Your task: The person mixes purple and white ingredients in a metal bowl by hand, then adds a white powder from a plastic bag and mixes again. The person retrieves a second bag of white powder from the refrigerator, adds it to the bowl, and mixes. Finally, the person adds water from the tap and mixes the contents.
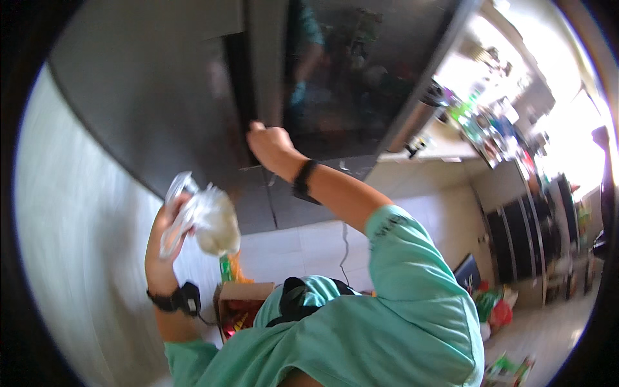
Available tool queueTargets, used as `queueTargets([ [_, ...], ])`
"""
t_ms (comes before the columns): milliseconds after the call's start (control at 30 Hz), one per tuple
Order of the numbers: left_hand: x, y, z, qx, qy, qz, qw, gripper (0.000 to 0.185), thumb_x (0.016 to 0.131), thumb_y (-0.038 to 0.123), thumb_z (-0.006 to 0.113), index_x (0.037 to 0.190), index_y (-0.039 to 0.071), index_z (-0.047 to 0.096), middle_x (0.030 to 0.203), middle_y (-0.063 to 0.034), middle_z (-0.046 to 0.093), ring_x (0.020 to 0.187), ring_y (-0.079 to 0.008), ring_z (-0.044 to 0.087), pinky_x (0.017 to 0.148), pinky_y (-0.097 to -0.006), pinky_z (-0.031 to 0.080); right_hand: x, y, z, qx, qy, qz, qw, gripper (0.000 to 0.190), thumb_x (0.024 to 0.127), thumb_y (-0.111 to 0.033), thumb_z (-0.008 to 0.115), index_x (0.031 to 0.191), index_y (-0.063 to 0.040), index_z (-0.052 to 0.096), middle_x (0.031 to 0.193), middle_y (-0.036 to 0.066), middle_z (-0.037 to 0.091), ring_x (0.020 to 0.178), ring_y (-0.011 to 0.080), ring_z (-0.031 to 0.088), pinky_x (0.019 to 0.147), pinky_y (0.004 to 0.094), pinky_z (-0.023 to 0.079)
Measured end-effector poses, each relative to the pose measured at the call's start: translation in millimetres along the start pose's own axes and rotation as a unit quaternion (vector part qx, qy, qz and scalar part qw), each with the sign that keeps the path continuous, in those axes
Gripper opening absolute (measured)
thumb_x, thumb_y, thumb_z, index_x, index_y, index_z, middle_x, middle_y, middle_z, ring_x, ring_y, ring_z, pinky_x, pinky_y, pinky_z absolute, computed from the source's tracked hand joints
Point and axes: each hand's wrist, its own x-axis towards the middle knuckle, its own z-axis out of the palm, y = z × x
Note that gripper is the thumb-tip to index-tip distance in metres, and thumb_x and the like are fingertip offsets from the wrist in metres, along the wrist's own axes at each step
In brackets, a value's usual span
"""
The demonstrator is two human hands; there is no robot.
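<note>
My left hand (175, 225) holds a thin clear plastic bag (213, 217) by its gathered top. Inside the bag is a pale, whitish rounded lump, which I cannot make out further. In front of me stands a dark grey double-door refrigerator (159, 96). A black recessed grip (242, 96) runs down the edge of its left door. My right hand (271, 147) is at the lower part of this recess, fingers curled against it; their tips are partly hidden. The refrigerator's right door (358, 87) is glossy and reflects my arm.
By my left side is an open cardboard box (246, 290) with red packages. A thin cable (344, 254) crosses the tiled floor. To the right, a cluttered countertop (449, 140) stands above dark cabinet doors (517, 237), and filled bags (498, 309) lie on the floor.
</note>
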Motion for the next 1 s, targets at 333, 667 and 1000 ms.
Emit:
queueTargets([
  [333,8,-30,43,0.144,-0.108,-0.097,0.979,0.007,0.084,0.003,0.061,0.090,0.005,0.059,0.078,0.0013,0.056,0.068,-0.0070,0.051,0.062,-0.0226,0.043,-17,-17,-20,0.161,0.066,-0.107,0.979,0.029,0.086,-0.016,0.059,0.114,-0.009,0.060,0.103,0.011,0.055,0.075,0.0236,0.067,0.059,0.0346,0.053],
  [667,83,-64,312,0.208,-0.301,-0.060,0.929,0.002,0.088,0.006,0.061,0.087,0.005,0.061,0.084,0.0030,0.059,0.079,-0.0062,0.054,0.071,-0.0245,0.045,-308,193,5,0.547,-0.054,-0.036,0.835,0.034,0.086,-0.009,0.060,0.120,-0.005,0.056,0.117,0.015,0.055,0.102,0.0354,0.059,0.084,0.0426,0.050],
  [1000,177,-122,655,0.141,-0.519,-0.019,0.843,0.014,0.085,0.002,0.059,0.099,0.002,0.061,0.091,-0.0001,0.061,0.087,-0.0083,0.055,0.079,-0.0259,0.045,-530,408,21,0.409,0.002,0.231,0.883,0.028,0.080,-0.011,0.059,0.105,-0.004,0.050,0.099,0.016,0.055,0.082,0.0363,0.061,0.069,0.0441,0.052],
])
